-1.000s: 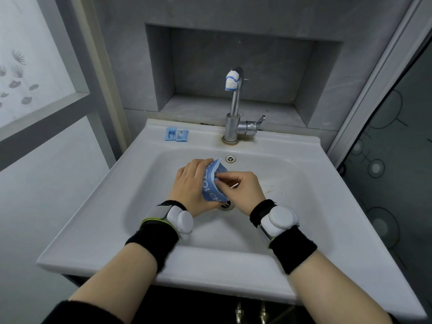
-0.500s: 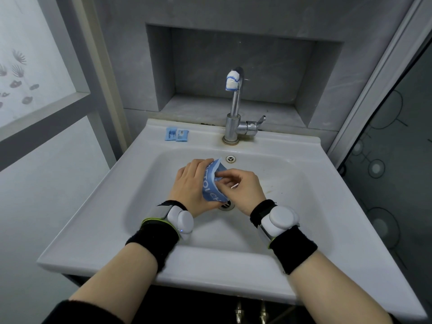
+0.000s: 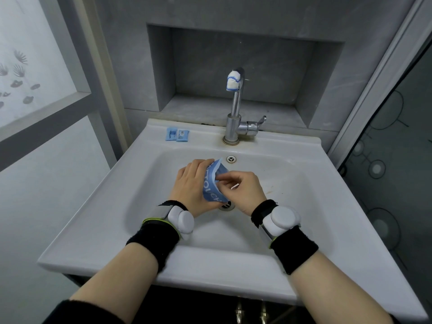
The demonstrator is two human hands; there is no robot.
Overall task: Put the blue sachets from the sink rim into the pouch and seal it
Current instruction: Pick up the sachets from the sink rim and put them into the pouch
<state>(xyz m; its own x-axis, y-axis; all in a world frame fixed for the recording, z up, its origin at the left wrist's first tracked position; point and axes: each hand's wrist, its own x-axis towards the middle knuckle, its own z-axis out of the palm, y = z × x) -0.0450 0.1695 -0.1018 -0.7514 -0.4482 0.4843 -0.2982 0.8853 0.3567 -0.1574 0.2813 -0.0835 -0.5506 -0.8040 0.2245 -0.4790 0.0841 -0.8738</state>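
Over the middle of the basin I hold a blue pouch (image 3: 213, 184) with white lettering. My left hand (image 3: 192, 186) wraps round its left side and back. My right hand (image 3: 242, 186) pinches the pouch's right edge near the top with thumb and forefinger. Whether the pouch's mouth is sealed cannot be seen. Two blue sachets (image 3: 177, 134) lie side by side on the white sink's back rim (image 3: 280, 142), to the left of the tap and well apart from both hands.
A chrome tap (image 3: 235, 113) with a taped spout and a side lever stands on the back rim. The drain (image 3: 226, 205) lies under my hands, the overflow hole (image 3: 231, 159) just behind them. A grey wall niche sits behind the sink.
My right thumb and forefinger have shifted slightly along the pouch's edge. The pouch, left hand and sachets stay where they were.
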